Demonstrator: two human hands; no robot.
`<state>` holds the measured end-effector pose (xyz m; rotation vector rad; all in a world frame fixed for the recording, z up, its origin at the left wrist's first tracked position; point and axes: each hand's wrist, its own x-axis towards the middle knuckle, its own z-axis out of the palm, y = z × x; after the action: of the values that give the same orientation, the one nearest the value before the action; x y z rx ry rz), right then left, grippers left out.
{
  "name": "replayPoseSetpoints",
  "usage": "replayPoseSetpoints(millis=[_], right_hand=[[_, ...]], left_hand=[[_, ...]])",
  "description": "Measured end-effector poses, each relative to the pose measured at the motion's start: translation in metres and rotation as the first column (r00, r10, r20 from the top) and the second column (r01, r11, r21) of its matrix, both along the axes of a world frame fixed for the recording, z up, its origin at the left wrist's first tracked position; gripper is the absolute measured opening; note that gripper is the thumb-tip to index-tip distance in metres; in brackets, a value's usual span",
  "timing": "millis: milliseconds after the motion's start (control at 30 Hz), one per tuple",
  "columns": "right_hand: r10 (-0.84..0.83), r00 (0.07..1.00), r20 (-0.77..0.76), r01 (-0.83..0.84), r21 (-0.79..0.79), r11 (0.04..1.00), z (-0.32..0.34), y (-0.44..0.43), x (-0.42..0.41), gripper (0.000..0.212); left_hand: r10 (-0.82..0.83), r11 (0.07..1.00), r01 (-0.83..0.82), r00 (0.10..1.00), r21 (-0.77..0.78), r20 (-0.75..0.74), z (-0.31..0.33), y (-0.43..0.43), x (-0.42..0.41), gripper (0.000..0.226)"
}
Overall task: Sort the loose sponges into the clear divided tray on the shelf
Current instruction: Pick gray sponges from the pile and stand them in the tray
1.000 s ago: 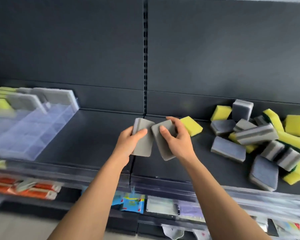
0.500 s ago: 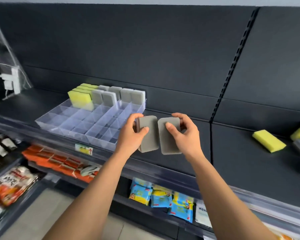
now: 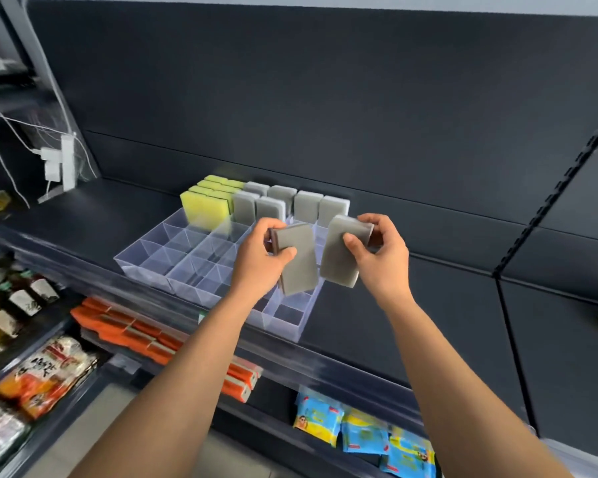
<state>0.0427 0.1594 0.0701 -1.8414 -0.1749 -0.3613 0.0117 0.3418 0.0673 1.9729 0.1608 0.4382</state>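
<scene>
We now hold both grey sponges over the clear divided tray [image 3: 159, 267], where half a second ago they hung off its right end, above bare shelf, and a second ago we were back at the loose pile. Left hand [image 3: 261, 258] is closed on one grey sponge [image 3: 297, 258], thumb across its face, fingers curled behind. Right hand [image 3: 377, 257] is closed on the second grey sponge [image 3: 342, 251] the same way, gripped near its top edge. The two sponges stand nearly upright, close beside each other; we cannot tell whether their edges touch. Tray sits toward the front edge of the shelf [image 3: 94, 208]. Its back rows already carry yellow sponges [image 3: 206, 205] at the left and grey ones [image 3: 306, 205] to their right, all standing on edge. Front compartments show empty, as far as the clear walls let us judge. What the shift means: carry is done, placement comes next. We judge both sponges belong with the grey set, in the open cells just in front of those rows, and each must go down on edge to fit between the dividers. Only a yellow scrap at the far right edge of view hints at the pile left to sort.
</scene>
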Motion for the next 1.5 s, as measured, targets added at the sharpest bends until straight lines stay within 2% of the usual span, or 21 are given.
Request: replayPoseSetpoints(millis=[433,633,833,1000,1100,1300,1400,1500], right_hand=[[-0.058,0.998,0.026,0.062,-0.177,0.982,-0.01,0.044,0.106,0.026],[-0.099,0.995,-0.013,0.09,-0.316,0.945,-0.035,0.051,0.122,0.029],[-0.142,0.988,-0.056,0.104,-0.434,0.895,-0.055,0.057,0.119,0.035],[-0.197,0.979,-0.053,0.15,-0.474,0.868,-0.058,0.059,0.121,0.033],[-0.225,0.974,0.008,0.199,-0.493,0.847,-0.06,0.061,0.121,0.032],[-0.257,0.959,0.116,0.275,-0.591,0.759,-0.057,0.065,0.12,0.03],[-0.248,0.958,0.148,0.284,-0.63,0.723,-0.057,0.067,0.119,0.034],[-0.245,0.952,0.185,0.305,-0.648,0.697,-0.057,0.067,0.118,0.034]], left_hand=[[0.005,1.0,-0.005,0.999,0.007,0.049,0.001,0.039,0.102,0.037],[-0.072,0.997,0.074,0.995,-0.035,0.066,-0.002,0.047,0.126,0.038],[-0.177,0.984,0.175,0.983,0.025,0.055,-0.005,0.055,0.146,0.04],[-0.254,0.954,0.239,0.965,0.181,0.065,-0.007,0.057,0.159,0.039],[-0.314,0.926,0.295,0.948,0.237,0.046,-0.007,0.057,0.163,0.037],[-0.34,0.836,0.303,0.941,0.456,-0.002,-0.008,0.059,0.167,0.031],[-0.336,0.753,0.284,0.942,0.593,-0.025,-0.01,0.061,0.172,0.029],[-0.359,0.644,0.237,0.933,0.727,0.015,-0.014,0.062,0.176,0.027]])
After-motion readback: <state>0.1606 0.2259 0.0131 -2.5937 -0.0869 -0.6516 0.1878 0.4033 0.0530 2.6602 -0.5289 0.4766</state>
